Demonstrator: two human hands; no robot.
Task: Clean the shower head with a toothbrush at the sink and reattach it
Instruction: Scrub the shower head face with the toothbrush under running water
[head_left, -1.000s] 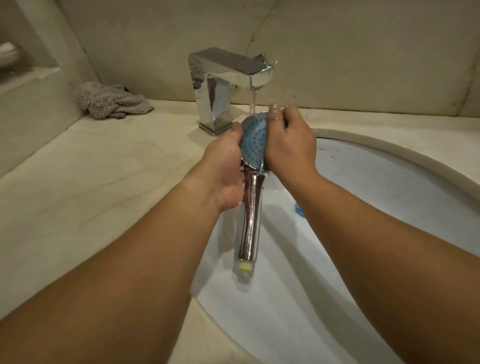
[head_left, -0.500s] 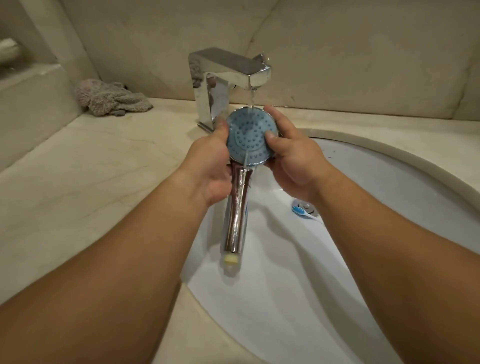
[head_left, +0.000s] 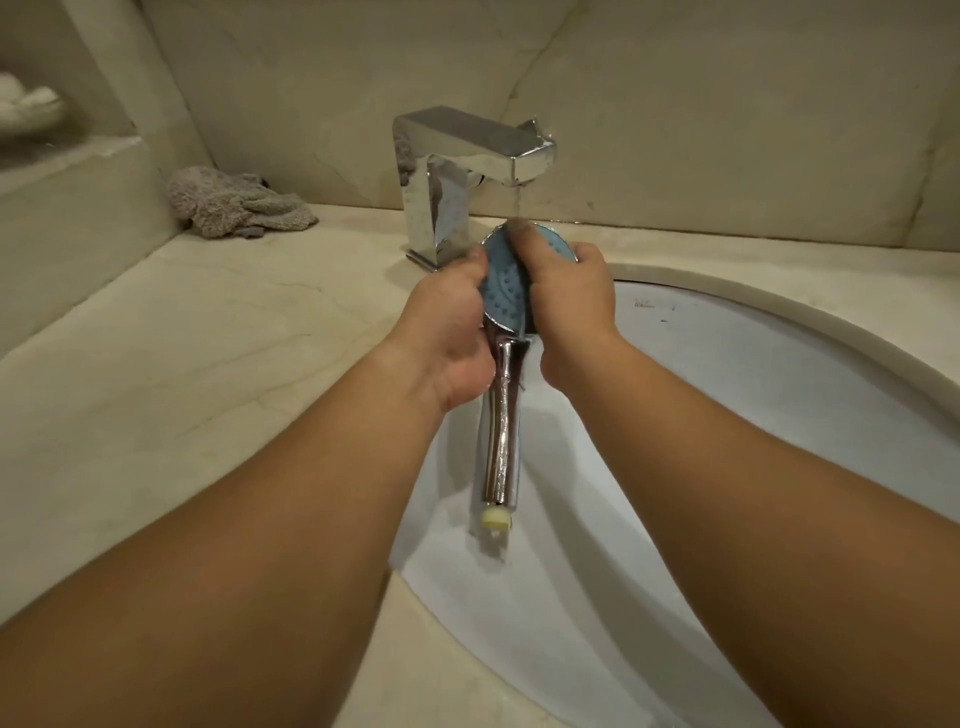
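Observation:
The chrome shower head with a blue spray face is held over the white sink, handle pointing toward me, a cream fitting at its end. My left hand grips the neck and left rim. My right hand wraps the right side of the face, its thumb lying across the blue nozzles. Water runs from the chrome faucet onto the top of the head. No toothbrush shows; my right hand covers the drain area.
A crumpled grey cloth lies on the beige marble counter at the back left. A raised ledge with a white object is at far left. The marble wall stands close behind the faucet.
My right thumb has slid from the face's right rim across its middle, covering more of the blue face. The toothbrush by the drain, seen half a second ago, is now hidden.

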